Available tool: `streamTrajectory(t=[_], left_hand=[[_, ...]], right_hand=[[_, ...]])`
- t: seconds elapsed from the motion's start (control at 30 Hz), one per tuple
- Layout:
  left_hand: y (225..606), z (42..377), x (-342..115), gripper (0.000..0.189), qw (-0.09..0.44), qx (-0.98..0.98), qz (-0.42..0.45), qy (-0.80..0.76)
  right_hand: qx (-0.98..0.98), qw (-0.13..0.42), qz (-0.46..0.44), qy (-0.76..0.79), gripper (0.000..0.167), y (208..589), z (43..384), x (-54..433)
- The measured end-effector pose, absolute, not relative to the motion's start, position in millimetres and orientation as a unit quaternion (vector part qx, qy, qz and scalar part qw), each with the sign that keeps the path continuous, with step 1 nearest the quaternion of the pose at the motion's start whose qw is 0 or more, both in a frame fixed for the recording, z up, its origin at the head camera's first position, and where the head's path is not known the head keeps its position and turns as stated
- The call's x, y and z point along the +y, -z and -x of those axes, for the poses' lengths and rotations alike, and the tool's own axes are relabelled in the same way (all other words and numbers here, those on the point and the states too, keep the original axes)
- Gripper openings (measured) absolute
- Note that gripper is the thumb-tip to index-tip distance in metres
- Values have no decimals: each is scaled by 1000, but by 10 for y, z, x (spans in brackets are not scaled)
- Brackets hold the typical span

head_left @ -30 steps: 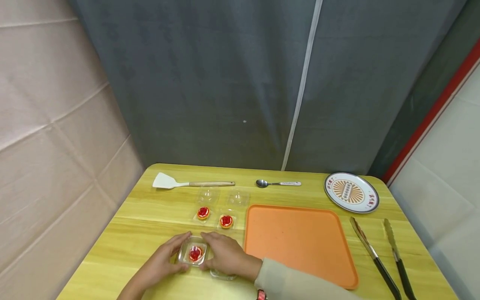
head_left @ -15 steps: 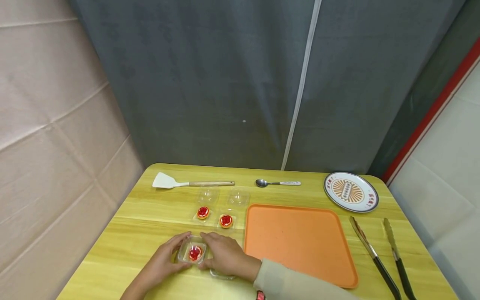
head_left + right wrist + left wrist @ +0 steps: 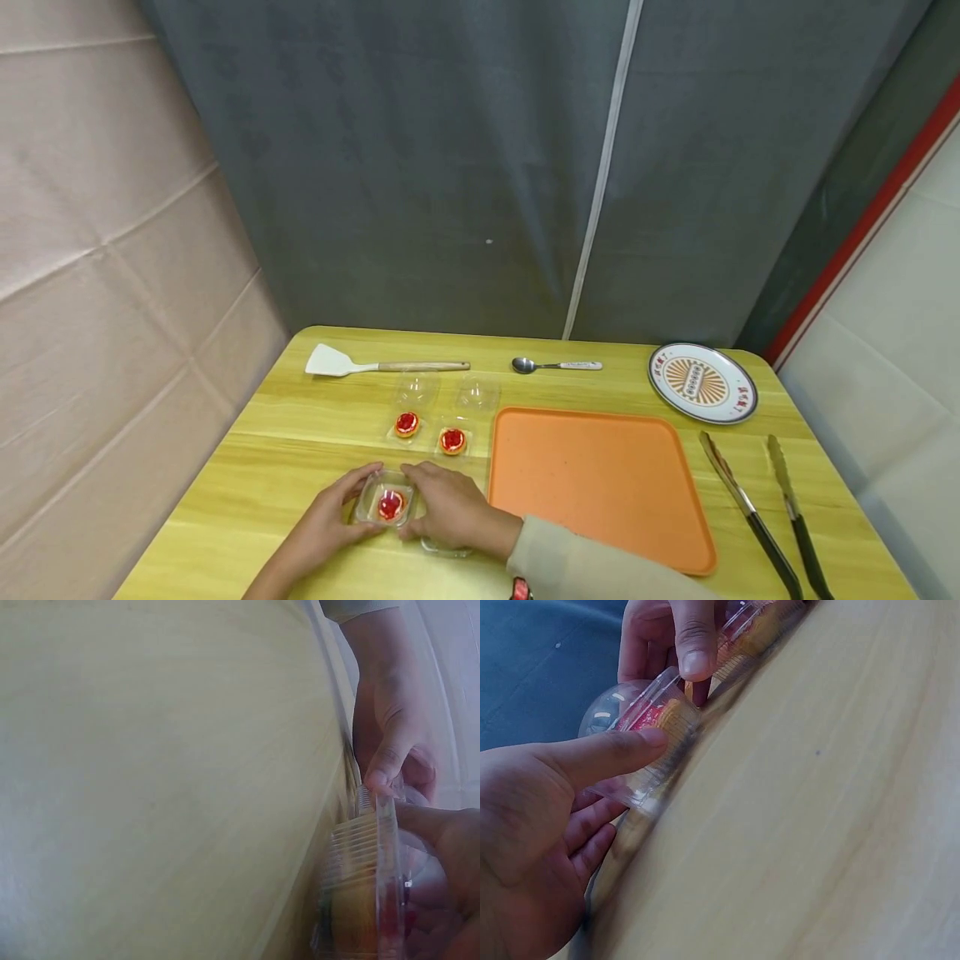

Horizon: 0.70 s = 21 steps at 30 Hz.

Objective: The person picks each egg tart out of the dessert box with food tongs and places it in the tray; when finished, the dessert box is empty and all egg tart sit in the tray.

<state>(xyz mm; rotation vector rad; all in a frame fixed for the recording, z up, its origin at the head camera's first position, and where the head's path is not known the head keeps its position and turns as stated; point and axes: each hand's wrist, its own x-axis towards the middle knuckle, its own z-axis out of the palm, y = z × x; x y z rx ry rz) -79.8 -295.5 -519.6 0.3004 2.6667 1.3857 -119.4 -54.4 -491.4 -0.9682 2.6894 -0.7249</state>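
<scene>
A small clear plastic tart box point(image 3: 365, 505) with a domed lid stands near the table's front, a red-topped tart point(image 3: 391, 505) inside. My left hand point(image 3: 330, 518) holds its left side, thumb at the front and fingers behind; in the left wrist view the thumb presses along the rim. From the other side my right hand point(image 3: 450, 505) grips the box at its right corners, thumb toward the front. Partly hidden under my right hand is a second clear tart box point(image 3: 444, 550); in the left wrist view a tart point(image 3: 761, 634) shows in it.
Behind the hands two opened boxes hold a left tart point(image 3: 407, 425) and a right tart point(image 3: 452, 442). An orange tray point(image 3: 592, 483) lies right of them. Farther out are a white spatula point(image 3: 330, 362), a spoon point(image 3: 523, 366), a patterned plate point(image 3: 702, 384) and tongs point(image 3: 757, 525).
</scene>
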Motion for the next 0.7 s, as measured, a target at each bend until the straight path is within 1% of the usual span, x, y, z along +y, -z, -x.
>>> streamTrajectory(t=[0.07, 0.3, 0.5, 0.7], left_hand=[[5198, 796, -2950, 86, 61, 879, -96, -462], [5228, 794, -2932, 85, 30, 887, -104, -449], [5244, 788, -2938, 89, 44, 886, -98, -451], [5178, 780, -2943, 94, 63, 881, -107, -456]], right_hand=[[908, 98, 324, 248, 90, 4917, 1199, -543], [904, 107, 322, 261, 88, 4913, 1209, -525], [903, 112, 318, 266, 89, 4902, 1217, -517], [898, 123, 318, 279, 91, 4885, 1257, -510]])
